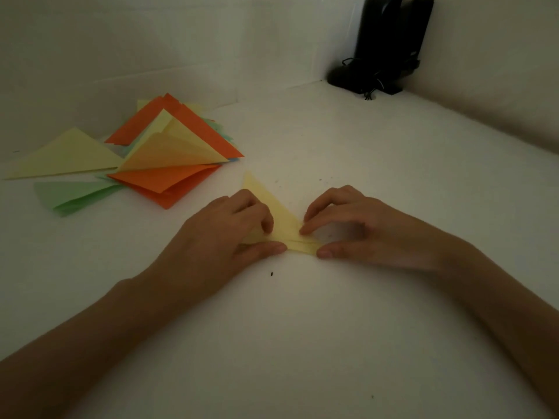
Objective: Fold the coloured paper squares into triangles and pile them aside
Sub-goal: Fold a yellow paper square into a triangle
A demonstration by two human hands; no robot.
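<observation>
Two hands work one sheet: my left hand [230, 234] and right hand [363, 228] each pinch the yellow paper [281, 213] between them on the surface [302, 328], its long edge running away leftward toward the pile [169, 158], which lies nearer my left hand.

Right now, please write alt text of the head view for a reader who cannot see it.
A left hand and a right hand pinch a folded yellow paper on a white table. Farther left lies a pile of orange, yellow and green folded papers. A black device stands in the far corner.
</observation>
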